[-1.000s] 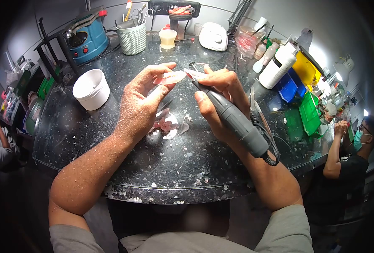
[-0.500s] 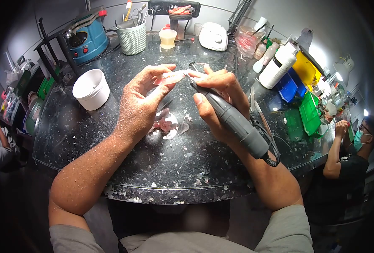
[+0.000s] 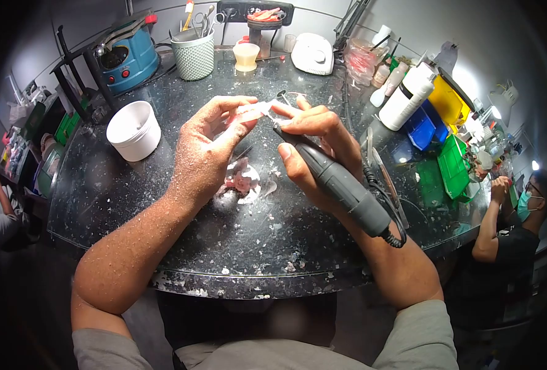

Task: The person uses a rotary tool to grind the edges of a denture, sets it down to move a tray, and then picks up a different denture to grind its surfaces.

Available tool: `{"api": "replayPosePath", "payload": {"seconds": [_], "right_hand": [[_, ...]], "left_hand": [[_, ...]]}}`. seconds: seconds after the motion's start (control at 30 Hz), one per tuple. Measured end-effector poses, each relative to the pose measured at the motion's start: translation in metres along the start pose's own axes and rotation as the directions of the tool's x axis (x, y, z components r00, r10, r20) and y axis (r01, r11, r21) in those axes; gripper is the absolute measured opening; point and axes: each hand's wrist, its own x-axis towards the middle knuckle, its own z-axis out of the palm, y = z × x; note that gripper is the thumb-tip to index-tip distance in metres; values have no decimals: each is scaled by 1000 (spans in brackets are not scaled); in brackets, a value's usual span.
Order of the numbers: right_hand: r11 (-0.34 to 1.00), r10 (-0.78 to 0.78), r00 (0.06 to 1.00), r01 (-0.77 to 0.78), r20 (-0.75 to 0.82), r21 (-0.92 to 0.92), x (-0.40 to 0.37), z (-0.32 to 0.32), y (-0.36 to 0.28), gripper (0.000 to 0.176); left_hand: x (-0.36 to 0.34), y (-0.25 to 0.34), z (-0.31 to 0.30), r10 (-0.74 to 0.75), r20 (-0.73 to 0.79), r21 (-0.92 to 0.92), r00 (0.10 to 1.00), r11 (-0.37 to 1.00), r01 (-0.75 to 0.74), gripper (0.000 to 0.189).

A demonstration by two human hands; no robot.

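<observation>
Left hand (image 3: 208, 142): you're pinching a pink-and-white piece (image 3: 247, 116), upper centre of frame, presumably leaving its edge exposed | Right hand (image 3: 334, 131): you're gripping a drill (image 3: 344, 188) pen-style, probably for control | Hands: you're holding them close, likely for steadiness

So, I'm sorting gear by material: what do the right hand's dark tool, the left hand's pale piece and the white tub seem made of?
Dark tool: probably plastic, satin, from its soft, low shine.
Pale piece: perhaps resin, from its pinkish-white look; glare hides the finish.
White tub: likely smooth plastic, with even colour and a soft sheen.
</observation>
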Motion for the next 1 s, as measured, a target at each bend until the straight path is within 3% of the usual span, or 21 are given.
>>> {"api": "replayPosePath", "payload": {"seconds": [1.0], "right_hand": [[1000,4,1000,-4,-27,14,2,0,1,27]], "left_hand": [[-2,1,6,8,-31,-44,999,999,-10,21]]}}
